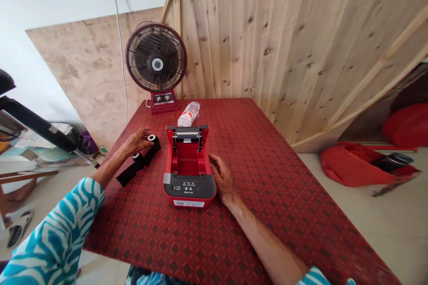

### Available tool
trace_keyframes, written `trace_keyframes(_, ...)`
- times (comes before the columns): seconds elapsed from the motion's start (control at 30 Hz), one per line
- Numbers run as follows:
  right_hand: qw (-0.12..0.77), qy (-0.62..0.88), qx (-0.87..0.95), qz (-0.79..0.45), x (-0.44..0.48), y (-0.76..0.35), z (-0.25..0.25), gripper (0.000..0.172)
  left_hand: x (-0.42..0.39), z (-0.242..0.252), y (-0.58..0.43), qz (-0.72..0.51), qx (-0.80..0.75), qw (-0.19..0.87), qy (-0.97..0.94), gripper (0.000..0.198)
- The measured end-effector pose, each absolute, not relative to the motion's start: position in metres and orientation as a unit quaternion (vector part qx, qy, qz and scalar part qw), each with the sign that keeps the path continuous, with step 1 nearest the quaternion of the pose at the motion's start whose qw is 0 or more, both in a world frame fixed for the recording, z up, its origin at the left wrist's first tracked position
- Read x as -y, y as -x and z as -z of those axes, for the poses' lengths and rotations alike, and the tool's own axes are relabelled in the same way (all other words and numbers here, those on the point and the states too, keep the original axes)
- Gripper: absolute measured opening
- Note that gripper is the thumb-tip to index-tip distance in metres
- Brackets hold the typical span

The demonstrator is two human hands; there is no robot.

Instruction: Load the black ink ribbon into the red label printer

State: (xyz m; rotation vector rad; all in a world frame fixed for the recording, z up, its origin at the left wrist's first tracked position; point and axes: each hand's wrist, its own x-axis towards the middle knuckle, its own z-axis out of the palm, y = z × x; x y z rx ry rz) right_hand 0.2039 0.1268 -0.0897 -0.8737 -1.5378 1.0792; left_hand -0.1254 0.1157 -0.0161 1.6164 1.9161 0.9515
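A red and black printer (190, 189) stands on the red patterned table with its lid raised and its inner compartment bare. My right hand (222, 178) rests against the printer's right side, fingers apart and partly hidden by the casing. To the left of the printer, my left hand (137, 141) reaches over a black ribbon with two rolls. Its fingers are spread beside the upper roll (153, 142), whose white core faces up; whether they touch it is unclear. The lower roll (137, 157) lies just below that hand, with a black strip stretching toward the table's left edge.
Behind the printer lies a clear plastic bottle (189, 114) with a label. A dark red fan (157, 60) stands at the table's back left corner. Wooden boards rise behind the table (267, 164). A red bag (354, 164) lies on the floor at right.
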Motion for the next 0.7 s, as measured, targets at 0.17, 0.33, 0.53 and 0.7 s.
trace_keyframes(0.17, 0.508, 0.367, 0.639, -0.446, -0.126, -0.203, 0.089, 0.029, -0.118, 0.009, 0.121, -0.340, -0.679, 0.254, -0.599, 0.034)
trace_keyframes(0.33, 0.503, 0.373, 0.640, -0.446, -0.126, -0.204, 0.086, 0.030, -0.103, -0.026, 0.121, -0.369, -0.663, 0.259, -0.598, 0.046)
trace_keyframes(0.53, 0.502, 0.364, 0.638, -0.457, -0.126, -0.202, 0.083, 0.030, -0.068, -0.071, 0.093, -0.450, -0.629, 0.353, -0.527, 0.075)
trace_keyframes(0.7, 0.516, 0.357, 0.631, -0.456, -0.126, -0.199, 0.086, 0.030, -0.046, -0.080, 0.042, -0.451, -0.570, 0.393, -0.564, 0.067)
